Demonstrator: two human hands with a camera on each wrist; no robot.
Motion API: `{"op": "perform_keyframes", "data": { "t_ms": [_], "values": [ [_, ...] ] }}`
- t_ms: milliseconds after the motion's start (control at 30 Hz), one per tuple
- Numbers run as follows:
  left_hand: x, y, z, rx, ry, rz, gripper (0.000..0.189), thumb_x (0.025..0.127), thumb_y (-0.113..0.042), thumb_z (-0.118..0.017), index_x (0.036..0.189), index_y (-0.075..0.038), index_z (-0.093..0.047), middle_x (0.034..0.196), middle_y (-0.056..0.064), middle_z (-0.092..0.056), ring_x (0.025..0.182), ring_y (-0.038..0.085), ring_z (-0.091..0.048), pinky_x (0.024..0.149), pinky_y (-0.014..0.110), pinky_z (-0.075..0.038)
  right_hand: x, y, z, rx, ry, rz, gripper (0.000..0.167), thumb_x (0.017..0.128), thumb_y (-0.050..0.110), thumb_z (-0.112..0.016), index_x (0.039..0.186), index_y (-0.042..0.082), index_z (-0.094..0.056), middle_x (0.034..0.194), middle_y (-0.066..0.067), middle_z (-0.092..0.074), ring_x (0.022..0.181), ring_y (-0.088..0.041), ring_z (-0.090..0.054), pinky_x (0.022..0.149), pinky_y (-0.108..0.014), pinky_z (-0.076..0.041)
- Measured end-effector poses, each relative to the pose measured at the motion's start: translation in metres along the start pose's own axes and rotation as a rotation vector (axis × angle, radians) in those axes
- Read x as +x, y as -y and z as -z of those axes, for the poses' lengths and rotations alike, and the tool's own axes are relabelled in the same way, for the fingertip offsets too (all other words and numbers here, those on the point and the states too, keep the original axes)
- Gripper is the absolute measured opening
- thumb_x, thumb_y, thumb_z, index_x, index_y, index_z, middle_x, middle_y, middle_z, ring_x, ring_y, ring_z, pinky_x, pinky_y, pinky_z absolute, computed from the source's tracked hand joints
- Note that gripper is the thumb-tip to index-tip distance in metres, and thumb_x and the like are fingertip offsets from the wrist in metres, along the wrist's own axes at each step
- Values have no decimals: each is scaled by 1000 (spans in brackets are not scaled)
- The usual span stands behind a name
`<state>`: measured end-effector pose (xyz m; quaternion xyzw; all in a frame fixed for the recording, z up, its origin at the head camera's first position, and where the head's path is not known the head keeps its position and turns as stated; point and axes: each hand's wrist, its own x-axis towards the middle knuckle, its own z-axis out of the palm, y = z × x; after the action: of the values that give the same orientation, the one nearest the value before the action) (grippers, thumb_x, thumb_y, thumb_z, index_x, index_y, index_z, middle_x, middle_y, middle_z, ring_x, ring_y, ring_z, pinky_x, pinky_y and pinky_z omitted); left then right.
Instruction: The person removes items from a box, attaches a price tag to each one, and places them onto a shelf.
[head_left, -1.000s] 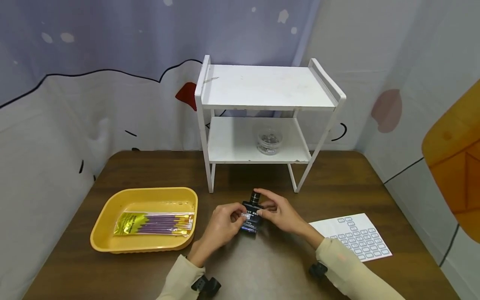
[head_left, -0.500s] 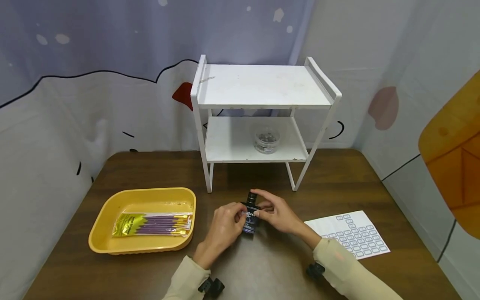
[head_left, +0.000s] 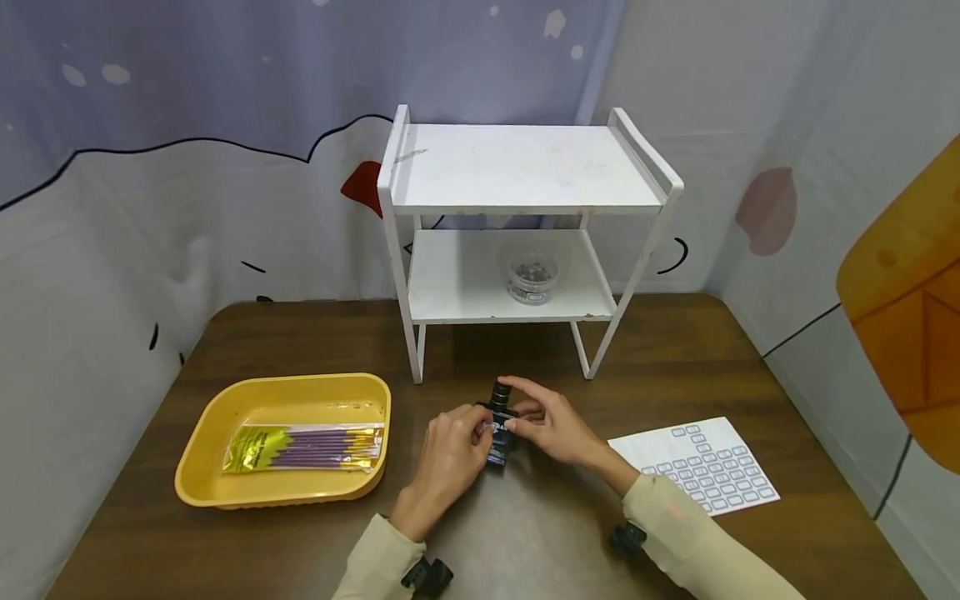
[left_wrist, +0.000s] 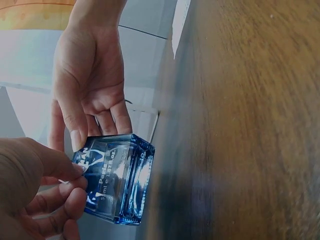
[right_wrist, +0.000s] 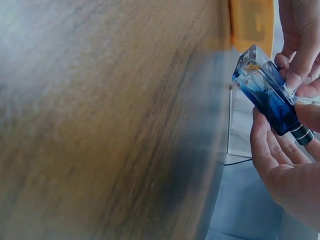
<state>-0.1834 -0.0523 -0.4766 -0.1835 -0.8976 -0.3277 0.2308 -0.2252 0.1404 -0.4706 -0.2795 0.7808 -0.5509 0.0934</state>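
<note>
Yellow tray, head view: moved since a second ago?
No. The yellow tray keeps the same gap to the white rack; both drift slightly left together in frame, likely camera motion.

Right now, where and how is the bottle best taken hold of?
Probably grip the bottle by its two broad faces, below the cap, from the person's right: thumb in front, fingers behind, as the right hand holds it. The boxy body tilts cap-up, flat faces suit a pinch, and the left hand crowds the left side.

The left hand (head_left: pixel 452 443) pinches close beside the right hand (head_left: pixel 553 427), which grips.
</note>
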Motion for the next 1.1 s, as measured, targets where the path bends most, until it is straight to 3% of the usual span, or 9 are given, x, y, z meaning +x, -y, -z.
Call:
{"op": "perform_keyframes", "data": {
  "t_ms": [433,800,1100],
  "values": [
    [-1,0,-6,44,-71,-30,12,74,1,-79,76,-8,-71,63,-3,-60,52,10,-51,48,23,-40,2,-1,-2,-3,-5,-8,60,91,-1,-67,147,0,-44,107,-27,-72,101,-37,-71,87,-28,-57],
    [-3,-1,-4,119,-71,-7,7,76,-5,-75,79,-11,-73,64,-5,-61,52,19,-54,50,33,-40,2,2,-5,-4,-20,-14,60,91,-3,-67,146,1,-45,108,-28,-72,102,-38,-71,88,-32,-58],
    [-4,1,-4,123,-84,-2,12,74,-6,-82,79,-11,-71,63,-5,-60,49,13,-52,45,28,-38,2,4,-7,-12,-26,-22,60,90,-4,-68,145,0,-46,109,-29,-71,102,-38,-71,88,-34,-58]
  ]
}}
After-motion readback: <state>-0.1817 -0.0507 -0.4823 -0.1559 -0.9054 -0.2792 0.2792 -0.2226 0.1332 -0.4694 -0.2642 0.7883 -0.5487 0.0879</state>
